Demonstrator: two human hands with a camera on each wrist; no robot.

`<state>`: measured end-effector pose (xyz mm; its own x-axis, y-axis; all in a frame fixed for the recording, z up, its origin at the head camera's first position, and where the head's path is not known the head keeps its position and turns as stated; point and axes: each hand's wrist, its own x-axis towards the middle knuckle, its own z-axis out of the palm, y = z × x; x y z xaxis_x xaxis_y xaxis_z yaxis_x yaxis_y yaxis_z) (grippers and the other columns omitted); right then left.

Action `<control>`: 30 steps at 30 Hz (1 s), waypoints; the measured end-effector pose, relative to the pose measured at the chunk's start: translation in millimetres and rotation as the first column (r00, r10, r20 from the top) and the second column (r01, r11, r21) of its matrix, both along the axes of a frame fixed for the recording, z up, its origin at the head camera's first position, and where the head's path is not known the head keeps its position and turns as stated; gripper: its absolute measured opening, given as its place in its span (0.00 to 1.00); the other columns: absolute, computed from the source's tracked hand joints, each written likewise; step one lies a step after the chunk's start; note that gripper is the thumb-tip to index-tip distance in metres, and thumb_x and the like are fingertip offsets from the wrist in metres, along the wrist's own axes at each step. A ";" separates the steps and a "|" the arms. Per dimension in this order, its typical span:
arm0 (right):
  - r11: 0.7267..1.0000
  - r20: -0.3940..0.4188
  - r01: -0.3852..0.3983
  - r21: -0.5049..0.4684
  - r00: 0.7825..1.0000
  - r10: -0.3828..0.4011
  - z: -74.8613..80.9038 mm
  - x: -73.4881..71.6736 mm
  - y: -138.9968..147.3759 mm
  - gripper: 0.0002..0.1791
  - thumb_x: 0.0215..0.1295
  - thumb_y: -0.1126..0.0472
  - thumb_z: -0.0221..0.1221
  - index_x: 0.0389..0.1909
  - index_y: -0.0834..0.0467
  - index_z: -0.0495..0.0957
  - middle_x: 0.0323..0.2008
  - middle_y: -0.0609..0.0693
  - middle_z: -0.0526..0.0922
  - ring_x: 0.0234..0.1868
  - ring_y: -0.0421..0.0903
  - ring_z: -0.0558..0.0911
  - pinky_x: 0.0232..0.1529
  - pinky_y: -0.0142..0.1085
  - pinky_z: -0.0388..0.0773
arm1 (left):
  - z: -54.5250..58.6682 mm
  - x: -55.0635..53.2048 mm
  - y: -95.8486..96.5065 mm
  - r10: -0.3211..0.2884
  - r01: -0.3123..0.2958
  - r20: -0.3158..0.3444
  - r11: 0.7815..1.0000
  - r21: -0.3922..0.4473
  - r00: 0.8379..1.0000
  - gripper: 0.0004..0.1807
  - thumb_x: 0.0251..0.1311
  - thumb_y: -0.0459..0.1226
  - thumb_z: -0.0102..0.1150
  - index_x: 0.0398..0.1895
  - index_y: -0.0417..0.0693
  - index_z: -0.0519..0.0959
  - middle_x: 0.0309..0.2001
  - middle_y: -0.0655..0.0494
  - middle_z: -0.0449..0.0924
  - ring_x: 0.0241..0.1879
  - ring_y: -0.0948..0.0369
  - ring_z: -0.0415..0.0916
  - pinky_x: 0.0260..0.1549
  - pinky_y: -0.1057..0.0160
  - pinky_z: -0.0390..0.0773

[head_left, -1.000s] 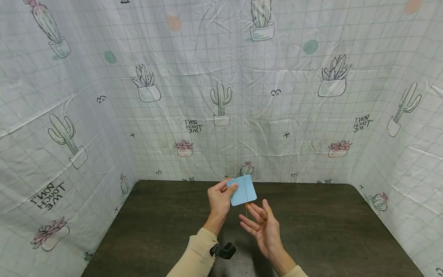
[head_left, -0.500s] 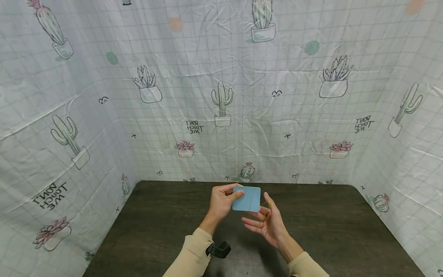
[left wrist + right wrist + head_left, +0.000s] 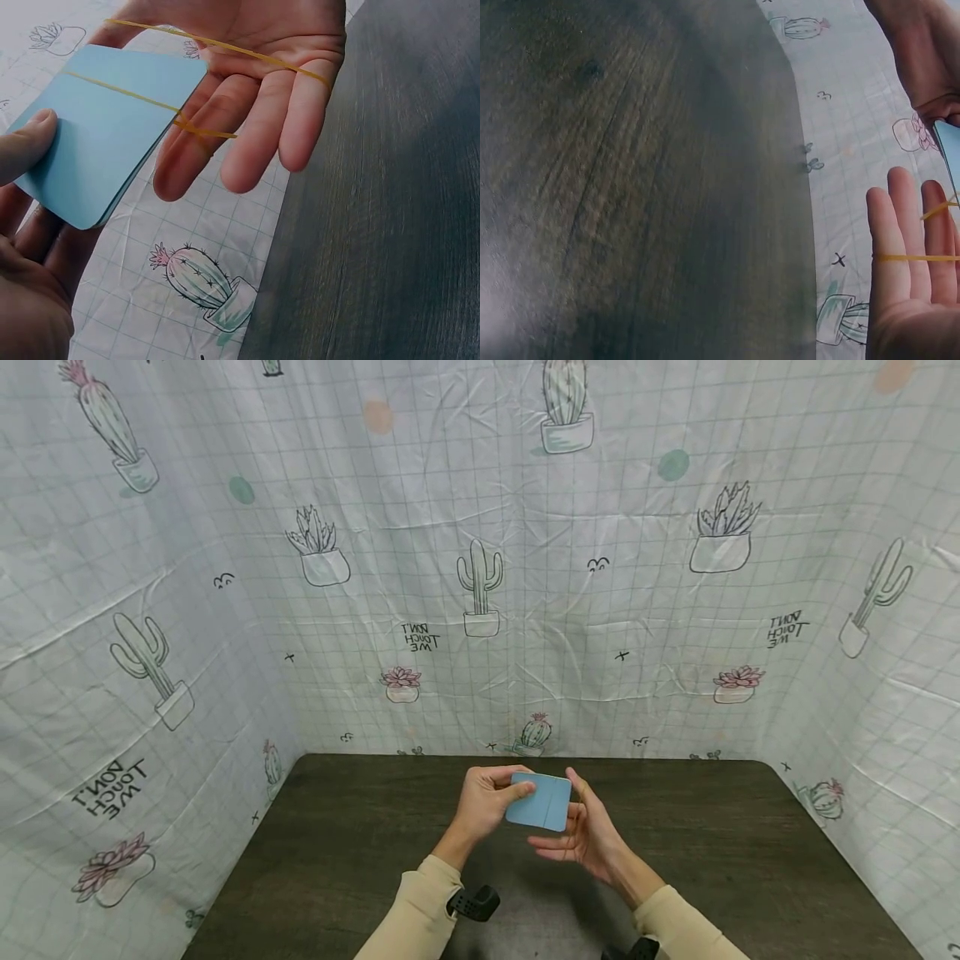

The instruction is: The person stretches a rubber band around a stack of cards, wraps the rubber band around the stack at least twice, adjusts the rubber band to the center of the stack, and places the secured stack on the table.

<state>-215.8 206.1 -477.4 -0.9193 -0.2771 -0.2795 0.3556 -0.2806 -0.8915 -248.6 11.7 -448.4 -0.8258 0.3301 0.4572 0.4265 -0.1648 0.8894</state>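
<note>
A thin stack of light blue, round-cornered cards (image 3: 537, 810) is held above the table by my left hand (image 3: 480, 806), thumb on the face and fingers behind. A yellow rubber band (image 3: 259, 55) crosses the face of the stack and stretches out around the fingers of my right hand (image 3: 596, 843). That hand is spread at the right edge of the cards, palm towards them. In the right wrist view its fingers (image 3: 889, 232) are nearly straight, with the band across them. The far side of the stack is hidden.
A dark wood-grain table (image 3: 360, 843) lies below both hands. White cloth printed with cacti (image 3: 480, 585) stands behind it and along both sides. A black band (image 3: 474, 903) is on the left wrist.
The card stack has moved down and a little right in my left hand and has turned clockwise. My right hand has shifted right, its thumb now by the top right corner.
</note>
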 end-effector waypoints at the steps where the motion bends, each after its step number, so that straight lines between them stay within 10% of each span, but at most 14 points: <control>1: 1.000 -0.002 -0.011 0.006 1.000 0.011 0.5 -0.9 0.5 0.55 0.68 0.23 0.42 0.67 0.73 0.63 0.47 0.62 0.85 0.45 0.62 0.86 0.50 0.56 0.80 | -3.1 -2.5 0.3 -0.004 0.004 0.000 1.000 -0.007 1.000 0.08 0.60 0.22 0.64 0.42 0.25 0.84 0.34 0.29 0.83 0.30 0.63 0.82 0.30 0.65 0.83; 8: 0.996 -0.010 -0.073 0.056 0.997 0.074 3.9 -5.6 1.8 0.53 0.70 0.25 0.40 0.67 0.72 0.63 0.45 0.64 0.86 0.41 0.58 0.88 0.47 0.52 0.83 | -20.9 -15.8 2.3 -0.022 0.023 0.019 0.998 -0.051 1.000 0.08 0.61 0.25 0.66 0.43 0.31 0.86 0.36 0.35 0.86 0.31 0.63 0.83 0.30 0.66 0.83; 30: 0.991 -0.026 -0.111 0.070 0.993 0.113 3.5 -9.2 -0.8 0.52 0.70 0.24 0.38 0.68 0.69 0.65 0.42 0.61 0.87 0.37 0.55 0.89 0.45 0.50 0.84 | -21.4 -17.0 -0.5 -0.023 0.023 -0.011 1.000 0.005 1.000 0.08 0.61 0.26 0.66 0.43 0.31 0.86 0.34 0.35 0.86 0.31 0.62 0.83 0.30 0.63 0.83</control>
<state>-225.0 205.4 -473.9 -0.8918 -0.3599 -0.2741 0.3543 -0.1790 -0.9178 -265.6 11.2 -469.8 -0.8132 0.3469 0.4674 0.4318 -0.1789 0.8840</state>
